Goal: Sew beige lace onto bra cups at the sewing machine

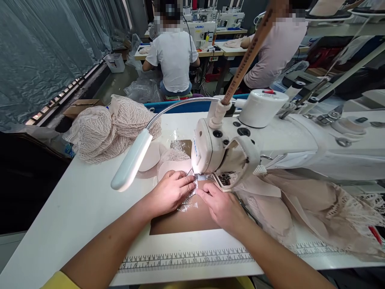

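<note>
Both hands are close to the needle area of a white sewing machine (pixel 207 148). My left hand (pixel 172 190) lies with its fingers stretched out, pressing on a pale lace-trimmed cup piece (pixel 173 165) just left of the presser foot. My right hand (pixel 222 206) is to the right of it, index finger extended towards the work's edge and the other fingers curled. What its fingertips pinch, if anything, is hidden. Beneath the hands is a brown plate (pixel 183 222) with shiny clear tape (pixel 188 206) on it. A smooth pale cup (pixel 150 156) lies further left.
A lamp (pixel 132 160) on a bent metal neck hangs over the table's left side. Stacked lace cups (pixel 111 128) are behind it. Beige lace garment pieces (pixel 315 204) spread at right. A ruler strip (pixel 186 261) runs along the front edge. Two people (pixel 176 60) sit ahead.
</note>
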`<state>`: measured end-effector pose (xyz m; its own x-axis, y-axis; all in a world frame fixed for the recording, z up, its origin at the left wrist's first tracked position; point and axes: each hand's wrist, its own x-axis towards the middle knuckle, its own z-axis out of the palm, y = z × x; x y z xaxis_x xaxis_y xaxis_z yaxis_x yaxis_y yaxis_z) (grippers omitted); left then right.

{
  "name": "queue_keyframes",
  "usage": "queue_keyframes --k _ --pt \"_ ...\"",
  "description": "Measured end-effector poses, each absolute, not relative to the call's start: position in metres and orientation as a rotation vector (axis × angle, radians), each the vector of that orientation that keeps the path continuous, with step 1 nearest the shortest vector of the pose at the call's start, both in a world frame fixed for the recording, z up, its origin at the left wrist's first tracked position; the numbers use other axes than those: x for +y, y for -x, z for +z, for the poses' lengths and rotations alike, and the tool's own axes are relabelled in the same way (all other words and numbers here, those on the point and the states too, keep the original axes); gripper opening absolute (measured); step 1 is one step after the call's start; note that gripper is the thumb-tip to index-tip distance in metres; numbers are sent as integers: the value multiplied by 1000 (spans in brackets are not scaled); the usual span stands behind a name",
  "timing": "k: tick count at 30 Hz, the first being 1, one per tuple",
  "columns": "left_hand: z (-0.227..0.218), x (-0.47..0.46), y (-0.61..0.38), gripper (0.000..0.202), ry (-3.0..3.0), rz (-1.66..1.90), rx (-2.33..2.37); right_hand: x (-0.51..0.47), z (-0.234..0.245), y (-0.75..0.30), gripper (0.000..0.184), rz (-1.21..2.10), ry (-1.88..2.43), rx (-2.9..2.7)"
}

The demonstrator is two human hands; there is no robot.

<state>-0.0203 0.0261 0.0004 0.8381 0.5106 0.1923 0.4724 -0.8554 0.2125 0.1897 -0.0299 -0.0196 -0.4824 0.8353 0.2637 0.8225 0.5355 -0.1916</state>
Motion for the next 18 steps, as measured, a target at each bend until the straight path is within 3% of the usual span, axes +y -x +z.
queue_keyframes --k 9,18 --pt "-5 36 22 35 -2886 381 775 -22 -21 -186 57 -149 1510 -2441" --pt "-3 36 21 38 -2912 329 912 -22 -20 -188 50 -42 1469 -2406"
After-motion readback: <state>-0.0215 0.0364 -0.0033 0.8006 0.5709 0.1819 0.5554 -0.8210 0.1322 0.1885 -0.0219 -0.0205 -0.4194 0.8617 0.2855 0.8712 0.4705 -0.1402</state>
